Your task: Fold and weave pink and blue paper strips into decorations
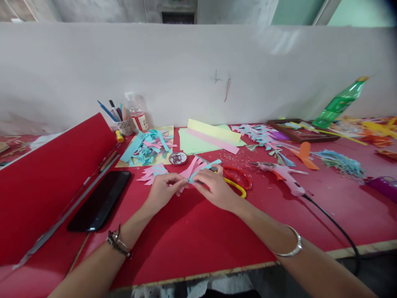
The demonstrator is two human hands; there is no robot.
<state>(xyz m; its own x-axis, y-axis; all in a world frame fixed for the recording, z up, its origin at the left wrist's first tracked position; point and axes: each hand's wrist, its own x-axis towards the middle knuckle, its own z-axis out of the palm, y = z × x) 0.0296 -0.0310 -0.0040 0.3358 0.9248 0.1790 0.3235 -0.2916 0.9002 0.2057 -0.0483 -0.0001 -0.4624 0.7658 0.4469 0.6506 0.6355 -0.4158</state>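
White partition [173, 62] across the back, red table [186, 248] in front of it. Red board [46, 182] angled up along the left side. Pale green sheet [190, 145] flat ahead of the hands, with a yellow strip and a pink strip lying over it. Green bottle [336, 105] far right, by the dark tray [285, 132]. Pink glue gun [285, 178] on its side to the right, black cable running off the near edge

Left hand [164, 190]: thumb and index fingertips together, pinching the near end of the light blue strip. Right hand [215, 188]: fingers closed on the same strip just beside the left fingertips; exact grip partly hidden. Hands nearly touching, over the table centre

Black phone [101, 200] flat beside the board. Blue and pink cuttings [150, 147] heaped on a yellow sheet, left of the green one. Scissors [249, 180] under/behind the right hand, red and yellow handles showing, blades mostly hidden. Round tin [178, 158] just beyond the hands, pink fringed pieces [151, 174] left of them. Smallest: light blue strip [214, 164], in the fingertips, far end sticking out past the right hand
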